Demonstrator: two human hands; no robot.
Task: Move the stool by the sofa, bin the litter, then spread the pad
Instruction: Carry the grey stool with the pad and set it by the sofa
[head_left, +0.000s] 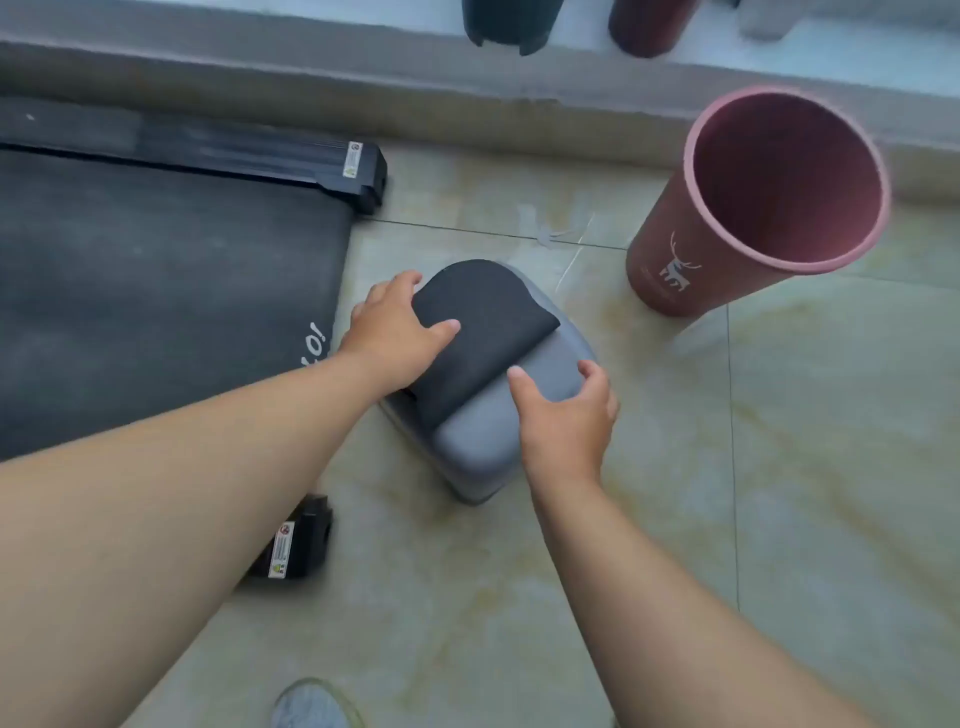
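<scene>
A: Where's the pad?
B: The dark pad (480, 332) lies folded on the grey stool (524, 415), on the tiled floor (779, 467) beside the treadmill (156, 291).
A: And the 2 hands?
B: Left hand (400, 332) grips the pad's edge; right hand (563, 415) rests spread on the stool. The pink bin (727, 218) stands near.
</scene>
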